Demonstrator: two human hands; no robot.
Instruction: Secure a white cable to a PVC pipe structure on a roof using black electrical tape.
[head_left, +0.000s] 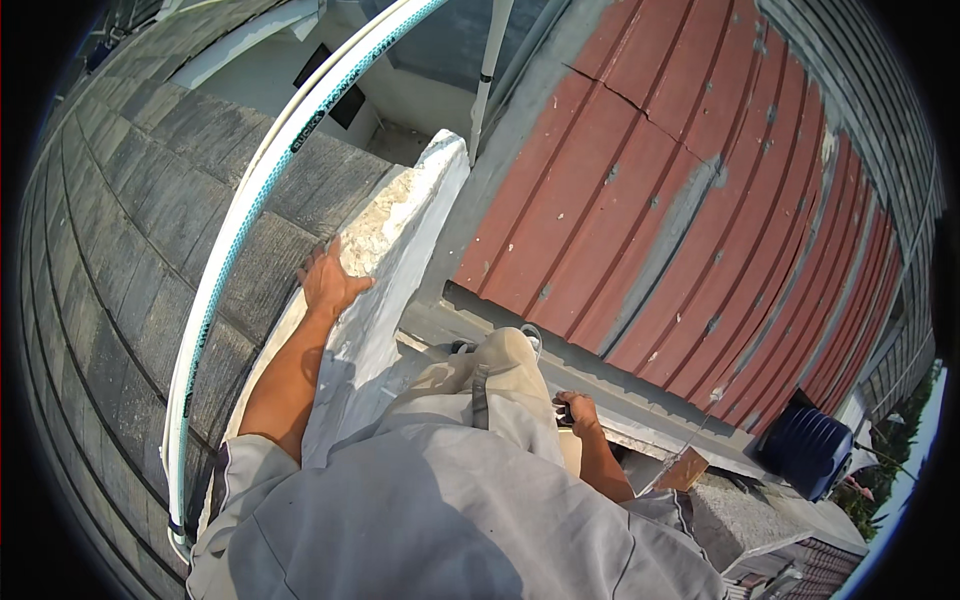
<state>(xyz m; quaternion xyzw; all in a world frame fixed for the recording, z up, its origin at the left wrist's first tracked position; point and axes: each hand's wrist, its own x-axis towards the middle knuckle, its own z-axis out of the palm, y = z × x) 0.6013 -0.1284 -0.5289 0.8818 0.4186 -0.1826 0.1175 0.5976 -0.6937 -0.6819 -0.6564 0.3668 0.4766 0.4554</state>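
My left hand [335, 283] lies with its fingers spread on the rough top of a whitewashed parapet wall [385, 225]. Nothing is held in it. Low by my right thigh, my right hand [578, 411] is closed around something small and dark, mostly hidden by the fingers. My beige trouser leg [508, 360] is bent in front of me, and part of a shoe [532, 340] shows past the knee, beside a grey ledge.
Red ribbed metal roofing [640, 200], with a crack and grey patches, spreads ahead and right. Grey shingles [150, 230] slope away left. A white and turquoise hose-like line [222, 255] arcs past the left arm. A pale pole [490, 80] stands ahead; a dark blue tank [806, 447] sits right.
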